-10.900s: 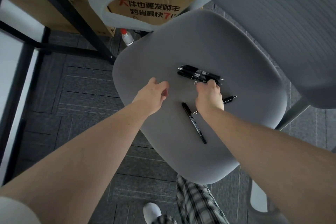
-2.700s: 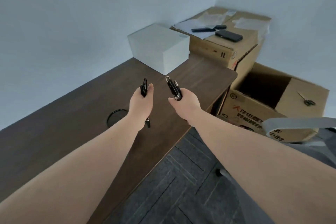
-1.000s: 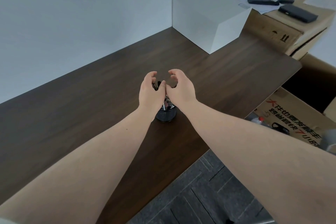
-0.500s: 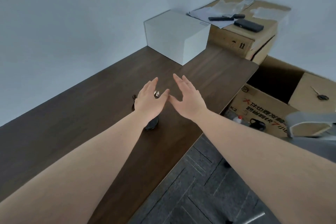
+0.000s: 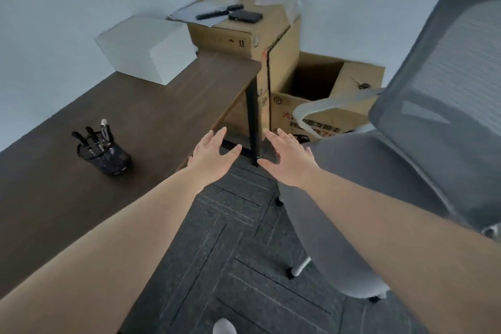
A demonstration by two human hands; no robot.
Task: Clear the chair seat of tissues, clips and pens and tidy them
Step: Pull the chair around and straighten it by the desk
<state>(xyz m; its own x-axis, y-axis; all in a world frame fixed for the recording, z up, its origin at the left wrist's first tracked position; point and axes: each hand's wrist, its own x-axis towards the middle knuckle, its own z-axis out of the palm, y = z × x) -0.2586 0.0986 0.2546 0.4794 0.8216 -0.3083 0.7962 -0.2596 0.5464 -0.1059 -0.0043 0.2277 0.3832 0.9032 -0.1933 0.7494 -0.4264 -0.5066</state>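
Several black pens (image 5: 93, 136) stand upright in a dark pen cup (image 5: 111, 159) on the brown desk (image 5: 151, 116) at the left. My left hand (image 5: 214, 154) and my right hand (image 5: 288, 158) hover side by side over the floor past the desk's front edge, both empty with fingers spread. The grey chair seat (image 5: 349, 179) lies right of my right hand; my right forearm hides much of it. No tissue or clip shows on the visible part of the seat.
A white box (image 5: 146, 47) sits at the desk's far end. Beyond it a cardboard box (image 5: 244, 35) carries papers and dark devices, with an open carton (image 5: 325, 95) on the floor. The chair's mesh backrest (image 5: 450, 89) fills the right. Dark carpet (image 5: 230, 252) lies below.
Both hands came off the pen cup, leaving the pens in it, and swung right off the desk toward the chair. The view turned right, bringing the chair in.
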